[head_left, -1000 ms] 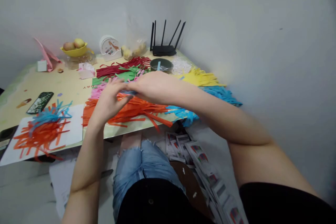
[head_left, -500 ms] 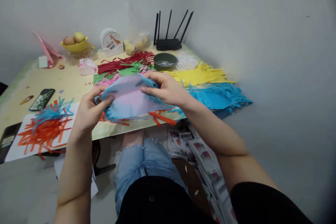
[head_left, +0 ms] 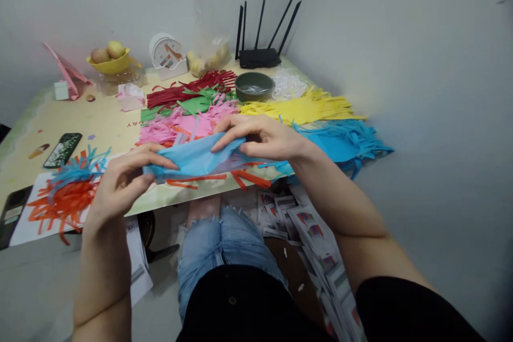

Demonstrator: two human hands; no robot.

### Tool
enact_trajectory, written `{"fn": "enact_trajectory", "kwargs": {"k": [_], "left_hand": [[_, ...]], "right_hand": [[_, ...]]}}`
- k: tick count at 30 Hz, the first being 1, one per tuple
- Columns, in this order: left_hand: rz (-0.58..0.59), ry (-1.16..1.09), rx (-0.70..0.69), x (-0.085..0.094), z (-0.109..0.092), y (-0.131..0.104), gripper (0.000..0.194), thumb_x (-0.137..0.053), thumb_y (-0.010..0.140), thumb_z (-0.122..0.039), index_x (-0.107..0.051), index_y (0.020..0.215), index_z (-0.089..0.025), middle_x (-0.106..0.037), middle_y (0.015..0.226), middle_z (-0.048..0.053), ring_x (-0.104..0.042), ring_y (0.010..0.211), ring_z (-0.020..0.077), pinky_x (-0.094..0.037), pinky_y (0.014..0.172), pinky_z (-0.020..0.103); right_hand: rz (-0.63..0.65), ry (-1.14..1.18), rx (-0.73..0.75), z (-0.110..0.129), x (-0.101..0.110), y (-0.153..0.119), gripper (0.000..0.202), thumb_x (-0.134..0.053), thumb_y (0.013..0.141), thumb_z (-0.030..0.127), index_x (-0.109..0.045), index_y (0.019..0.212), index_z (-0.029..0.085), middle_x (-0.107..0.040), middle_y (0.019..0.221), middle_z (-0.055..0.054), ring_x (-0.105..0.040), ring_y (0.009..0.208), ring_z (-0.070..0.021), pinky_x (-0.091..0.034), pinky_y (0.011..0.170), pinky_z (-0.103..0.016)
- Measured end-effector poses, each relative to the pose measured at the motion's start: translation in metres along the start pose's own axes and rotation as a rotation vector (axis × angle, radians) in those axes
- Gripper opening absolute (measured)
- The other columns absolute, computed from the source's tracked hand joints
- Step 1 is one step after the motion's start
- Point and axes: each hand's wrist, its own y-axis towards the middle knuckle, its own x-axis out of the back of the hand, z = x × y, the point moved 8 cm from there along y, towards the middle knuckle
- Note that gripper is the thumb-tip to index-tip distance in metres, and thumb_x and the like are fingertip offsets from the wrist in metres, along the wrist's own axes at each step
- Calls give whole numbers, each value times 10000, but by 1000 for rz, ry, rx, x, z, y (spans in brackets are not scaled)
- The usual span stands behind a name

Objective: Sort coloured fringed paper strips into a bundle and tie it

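Between my hands, just above the table's front edge, is a folded sheet of blue tissue paper (head_left: 194,156) with a pale lilac layer showing at its lower right. My left hand (head_left: 124,176) pinches its left end between thumb and fingers. My right hand (head_left: 260,139) grips the right end, fingertips lying over the top. Behind the sheet lies a bundle of pink fringed tissue paper (head_left: 190,120). Orange strips (head_left: 250,179) stick out below it at the table edge. Blue fringed paper (head_left: 340,141) lies right of my right hand.
Yellow (head_left: 300,107), green (head_left: 196,104) and dark red (head_left: 188,91) fringed bundles lie farther back. A dark green bowl (head_left: 254,87) and a black router (head_left: 259,57) stand behind. An orange and blue tassel pile (head_left: 68,200) and a phone (head_left: 63,150) are at left. Printed packets (head_left: 308,224) lie below.
The paper has gone from an opened-out shape with its lilac inside showing to a flatter, folded blue strip. My left hand has moved left and down; my right hand's fingers now lie over the top.
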Motion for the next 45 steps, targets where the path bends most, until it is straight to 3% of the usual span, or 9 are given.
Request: {"fn": "enact_trajectory", "kwargs": {"k": [6,9,12,16,25,31,37,41,45], "left_hand": [[-149,217,26,-5,-2,1,237,-763,805,-328,-643,634,-217,-653,698,11,-578,672,160,-459,681,293],[-235,265,73,-4,4,-1,201,-803,771,-326,-633,809,-225,-636,755,-11,-559,661,139,-437,633,265],[-218,265,121,-5,6,-1,311,-791,777,-330,-647,1035,-232,-669,846,-4,-592,716,147,-449,658,256],[-122,308,115,-9,1,3,130,-717,820,-313,-646,808,-205,-651,761,9,-566,685,151,-440,657,264],[-230,-119,280,-4,22,-12,149,-743,788,-297,-708,897,-201,-644,749,-1,-542,553,107,-447,492,219],[-249,-325,249,-8,26,-15,47,-754,753,-241,-783,720,-224,-694,788,44,-616,650,141,-480,551,246],[-220,-109,118,-8,9,-16,119,-692,827,-276,-773,769,-211,-690,833,57,-622,766,179,-491,675,293],[-268,128,110,-9,8,-18,187,-756,811,-275,-618,706,-204,-620,721,-1,-561,669,138,-445,647,266],[-316,292,114,-10,6,-17,239,-782,794,-281,-652,989,-233,-686,917,13,-626,777,154,-477,703,258]], "right_hand": [[-159,-155,-105,1,1,4,217,-624,938,352,-720,878,168,-688,935,-53,-615,887,-155,-470,851,-297],[-247,-248,-134,7,-2,4,207,-649,888,241,-682,1074,155,-710,1052,-74,-626,930,-170,-467,856,-298],[-261,-306,-176,10,-4,3,310,-630,872,189,-660,1176,138,-705,1145,-100,-632,990,-188,-455,874,-303],[-276,-315,-276,6,0,0,130,-633,871,253,-684,911,140,-700,901,-60,-605,830,-169,-430,769,-277],[-361,5,-227,4,-1,-10,147,-631,892,289,-693,933,163,-701,909,-41,-617,782,-126,-482,720,-244],[-358,249,-172,-7,-9,-13,170,-641,881,293,-746,836,166,-713,811,-41,-639,706,-118,-521,664,-240],[-352,190,-208,-10,-9,-13,239,-583,876,313,-730,792,145,-721,820,-59,-644,719,-131,-527,690,-262],[-387,-31,-130,4,-9,-12,210,-626,900,318,-685,778,157,-721,813,-51,-651,775,-140,-513,773,-272],[-423,-236,-207,6,-8,-15,214,-638,887,247,-660,1084,164,-730,1040,-73,-669,913,-166,-506,831,-292]]}}
